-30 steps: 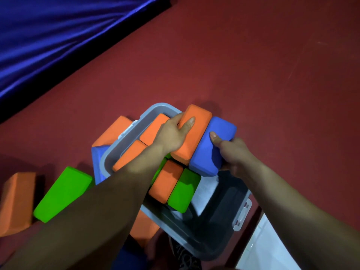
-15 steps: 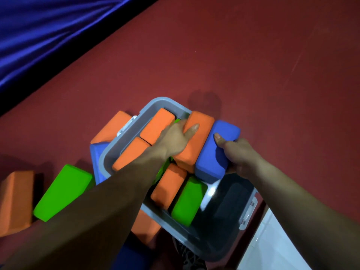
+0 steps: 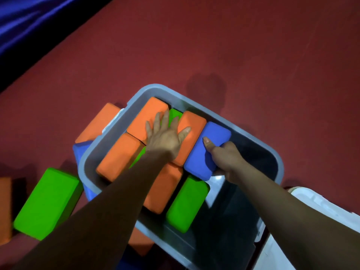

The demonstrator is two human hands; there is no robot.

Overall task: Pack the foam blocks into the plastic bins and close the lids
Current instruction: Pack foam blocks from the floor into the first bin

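Red floor [image 3: 194, 55] under grey plastic bin [image 3: 171, 248] | my left hand [image 3: 165, 138] lies flat, fingers spread, on 2 orange foam blocks [image 3: 194, 123] inside it | my right hand [image 3: 227, 159] grips blue rectangular foam block [image 3: 204, 152] beside them in bin

A: Anything cropped?
B: Orange block [image 3: 4, 209] at left edge; white plastic object [image 3: 315, 203] at right edge, both partly out of frame.
A: Right hand [image 3: 228, 158]?
B: Fingers hidden behind blue block [image 3: 198, 162]; thumb visible.
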